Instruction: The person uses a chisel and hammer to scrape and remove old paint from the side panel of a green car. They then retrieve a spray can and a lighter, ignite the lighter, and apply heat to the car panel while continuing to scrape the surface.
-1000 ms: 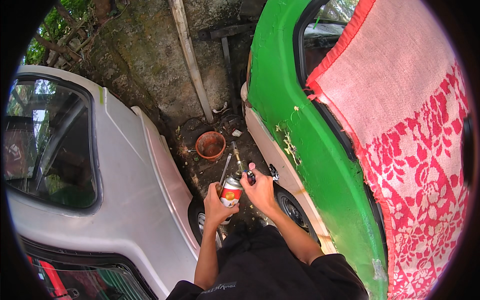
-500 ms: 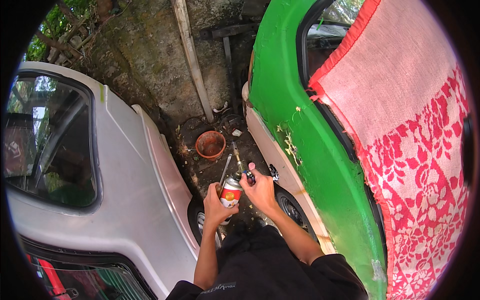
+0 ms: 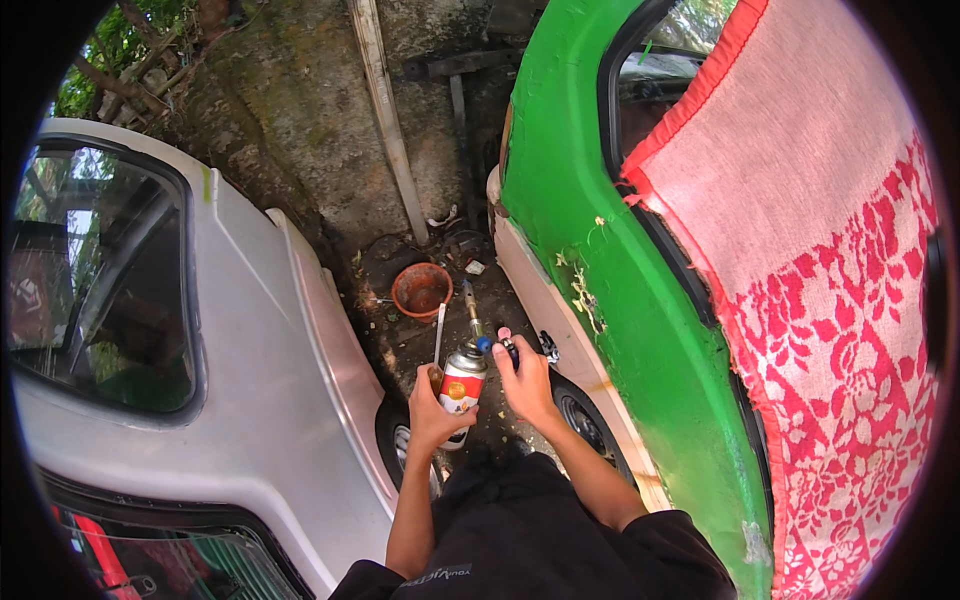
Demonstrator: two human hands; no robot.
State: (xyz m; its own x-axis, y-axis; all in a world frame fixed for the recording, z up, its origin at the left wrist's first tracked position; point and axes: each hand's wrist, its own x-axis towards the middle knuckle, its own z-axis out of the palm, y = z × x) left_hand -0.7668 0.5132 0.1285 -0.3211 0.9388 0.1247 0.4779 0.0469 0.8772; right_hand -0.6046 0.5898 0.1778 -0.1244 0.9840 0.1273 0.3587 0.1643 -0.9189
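My left hand [image 3: 430, 412] is wrapped around a gas canister [image 3: 463, 388] with a red and white label, held upright. A torch head with a metal nozzle [image 3: 473, 305] and a blue knob [image 3: 484, 344] is fitted on its top, the nozzle pointing away from me. The same hand also keeps a thin, pale, flat strip-like tool [image 3: 440, 335] beside the canister. Just right of the knob, my right hand [image 3: 527, 385] pinches a small dark object [image 3: 511, 352]. A pink round piece [image 3: 504, 333] shows at its fingertips; whether the two are one thing I cannot tell.
A silver-grey car [image 3: 260, 400] stands close on my left and a green car [image 3: 600, 250] on my right. A red and pink patterned cloth [image 3: 800, 260] covers part of the green one. Ahead are a terracotta pot [image 3: 421, 290], a leaning wooden post [image 3: 388, 120] and a wall [image 3: 290, 110].
My right hand has come off the torch's knob area and shifted slightly right, so the blue knob now shows. The strip-like tool in my left hand has tilted to the left.
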